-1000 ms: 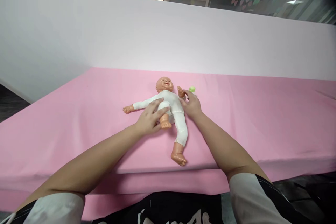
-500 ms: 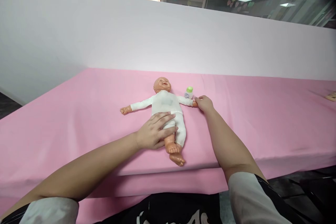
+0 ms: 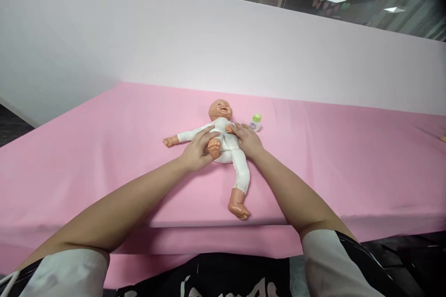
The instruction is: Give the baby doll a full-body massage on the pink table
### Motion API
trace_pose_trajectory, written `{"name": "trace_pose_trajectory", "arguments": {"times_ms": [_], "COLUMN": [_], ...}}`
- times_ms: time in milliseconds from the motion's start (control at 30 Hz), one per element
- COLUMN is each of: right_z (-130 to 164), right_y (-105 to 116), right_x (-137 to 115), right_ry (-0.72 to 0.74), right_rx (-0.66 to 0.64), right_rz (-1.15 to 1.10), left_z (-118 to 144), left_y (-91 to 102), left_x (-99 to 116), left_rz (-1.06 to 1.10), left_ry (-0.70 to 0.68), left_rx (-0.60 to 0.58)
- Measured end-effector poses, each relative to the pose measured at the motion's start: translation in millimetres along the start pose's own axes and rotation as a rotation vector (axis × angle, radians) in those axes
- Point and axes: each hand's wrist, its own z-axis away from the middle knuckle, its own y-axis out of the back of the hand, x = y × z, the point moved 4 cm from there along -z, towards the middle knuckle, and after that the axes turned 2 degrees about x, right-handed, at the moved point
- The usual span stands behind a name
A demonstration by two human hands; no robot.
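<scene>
A plastic baby doll in white clothes lies on its back on the pink table, head away from me. My left hand grips one of its legs, bent up so the bare foot points toward me. My right hand holds the doll's arm, folded across its chest. The doll's other arm stretches out to the left, and its other leg lies straight toward the table's front edge.
A small white bottle with a green cap stands just right of the doll's head. A white partition wall rises behind the table. The table's front edge runs just beyond the doll's foot.
My left hand has pushed the doll's leg from flat up toward its belly. My right hand has brought the doll's arm from stretched out to the right in over its chest.
</scene>
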Motion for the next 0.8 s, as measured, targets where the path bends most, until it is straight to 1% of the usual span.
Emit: {"name": "trace_pose_trajectory", "arguments": {"times_ms": [33, 100, 167, 233, 300, 367, 433, 533, 600, 633, 667, 733, 800], "right_z": [-1, -2, -1, 1, 2, 3, 2, 2, 5, 7, 10, 18, 24], "right_y": [-3, -4, -2, 2, 6, 10, 16, 28, 39, 44, 48, 51, 50], "right_x": [-1, 0, 4, 9, 14, 19, 22, 32, 47, 57, 69, 93, 112], "right_ry": [-0.003, -0.025, -0.041, -0.055, -0.069, -0.078, -0.074, -0.112, -0.226, -0.312, -0.418, -0.646, -0.825], "right_rx": [-0.040, -0.067, -0.055, -0.027, 0.011, 0.062, 0.120, 0.231, 0.327, 0.360, 0.367, 0.304, 0.200], "right_rz": [0.031, 0.047, 0.014, -0.018, -0.020, -0.008, -0.016, -0.083, -0.124, -0.136, -0.142, -0.144, -0.146], "left_z": [0, 0, 0, 1, 3, 7, 13, 19, 20, 20, 19, 17, 16], "left_y": [-0.7, -0.8, 0.6, 3.4, 6.2, 7.0, 4.5, -2.6, -4.9, -4.5, -3.4, 0.3, 3.9], "left_x": [-1, -1, 3, 11, 25, 42, 61, 80, 83, 83, 81, 77, 72], "left_rz": [0.009, 0.011, -0.007, -0.038, -0.074, -0.099, -0.110, -0.103, -0.082, -0.067, -0.054, -0.037, -0.039], "left_ry": [0.012, 0.000, -0.048, -0.136, -0.265, -0.405, -0.512, -0.586, -0.587, -0.581, -0.572, -0.557, -0.542], "left_rx": [-0.005, 0.000, 0.017, 0.042, 0.061, 0.053, 0.003, -0.108, -0.136, -0.128, -0.111, -0.064, -0.031]}}
